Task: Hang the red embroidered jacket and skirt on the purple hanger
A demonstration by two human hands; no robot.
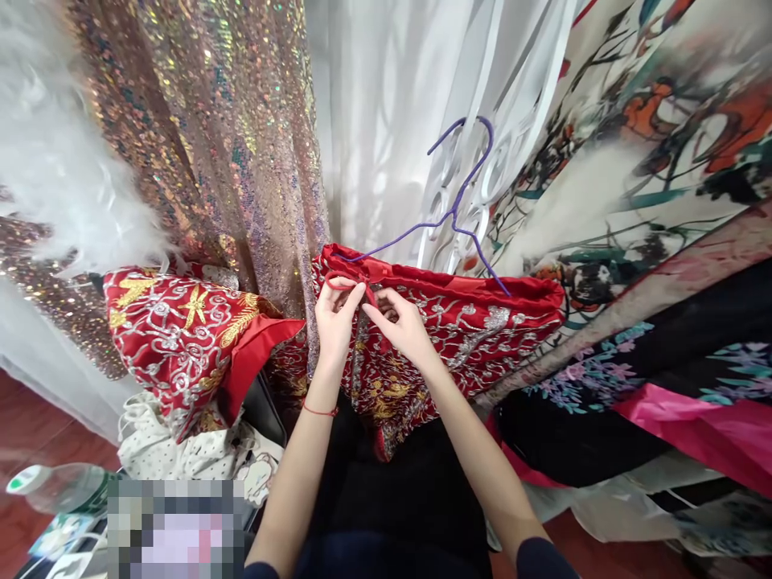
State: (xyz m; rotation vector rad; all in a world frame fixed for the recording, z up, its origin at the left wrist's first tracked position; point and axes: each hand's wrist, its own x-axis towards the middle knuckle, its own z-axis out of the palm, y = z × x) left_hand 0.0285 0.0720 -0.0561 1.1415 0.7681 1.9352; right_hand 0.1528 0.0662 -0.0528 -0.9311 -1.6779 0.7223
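Note:
A red skirt (476, 330) with silver and gold embroidery hangs in front of me, its plain red waistband along the top. Inside that waistband sits a purple wire hanger (452, 212), its hook free above. My left hand (338, 320) is closed at the waistband, thumb and forefinger pinching a thin red cord (338, 283) that curves in a loop. Beside it, my right hand (403, 323) is closed on a strand of the same red cord. The fingers partly hide the cord, so I cannot tell whether it is knotted.
Left of the skirt lies another red embroidered garment (186, 338) over white dotted cloth (174, 450). A plastic bottle (66, 488) is at lower left. Sequined fabric (241, 121), white hangers (482, 185) and a black floral garment (579, 410) surround the work.

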